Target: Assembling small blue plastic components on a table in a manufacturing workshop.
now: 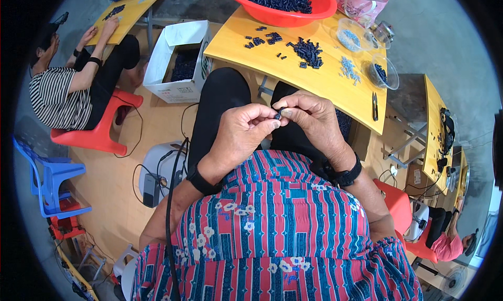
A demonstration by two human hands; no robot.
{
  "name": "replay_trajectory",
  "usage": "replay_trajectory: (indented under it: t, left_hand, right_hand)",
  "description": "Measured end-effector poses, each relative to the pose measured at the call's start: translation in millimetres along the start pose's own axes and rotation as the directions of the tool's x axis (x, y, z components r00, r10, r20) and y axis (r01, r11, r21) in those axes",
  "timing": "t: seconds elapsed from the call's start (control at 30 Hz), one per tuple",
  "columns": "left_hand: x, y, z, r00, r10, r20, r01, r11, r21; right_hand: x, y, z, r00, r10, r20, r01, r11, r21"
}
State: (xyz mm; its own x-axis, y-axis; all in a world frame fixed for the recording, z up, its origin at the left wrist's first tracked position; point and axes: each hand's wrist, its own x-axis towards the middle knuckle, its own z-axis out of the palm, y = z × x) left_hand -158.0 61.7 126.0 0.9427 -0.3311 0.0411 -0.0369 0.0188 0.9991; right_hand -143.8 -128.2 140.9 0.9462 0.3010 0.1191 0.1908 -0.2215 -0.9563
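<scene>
Above my lap, my left hand and my right hand meet, thumbs and forefingers pinching one small dark part between them. It looks black and short; the fingertips cover most of it. On the yellow table just beyond lies a pile of small dark cylindrical parts. Several more dark pieces lie in small clusters to its left. Right of the pile are scattered small pale blue-grey pieces. Black-handled snips rest near the table's right corner.
A red basin heaped with dark parts stands at the table's back, beside clear bowls of small pieces. Left of my knees is a white carton of dark parts. Another person sits at a table far left. Cables hang near my left arm.
</scene>
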Motion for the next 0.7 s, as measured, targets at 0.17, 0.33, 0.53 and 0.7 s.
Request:
replay_trajectory:
  t: [0.17, 0.33, 0.53, 0.7]
  left_hand:
    - [0.0, 0.1, -0.6, 1.000, 0.031, 0.003, -0.031, 0.996, 0.079]
    - [0.6, 1.2, -0.2, 0.999, 0.032, -0.014, -0.030, 0.990, 0.135]
    - [-0.6, -2.5, 1.1, 1.000, -0.015, -0.027, 0.018, 0.995, 0.100]
    - [-3.9, -1.7, 0.1, 0.999, -0.021, -0.044, 0.027, 0.989, 0.142]
  right_hand:
    - [-1.3, -0.8, -0.1, 1.000, -0.021, -0.001, 0.021, 0.998, -0.062]
    - [-1.2, -2.0, -0.1, 1.000, -0.017, -0.006, 0.017, 0.997, -0.070]
    - [-1.8, 0.0, 0.2, 1.000, 0.011, 0.019, -0.010, 0.998, -0.058]
    - [-2.4, -1.6, 2.7, 0.994, -0.106, 0.026, 0.109, 0.971, -0.212]
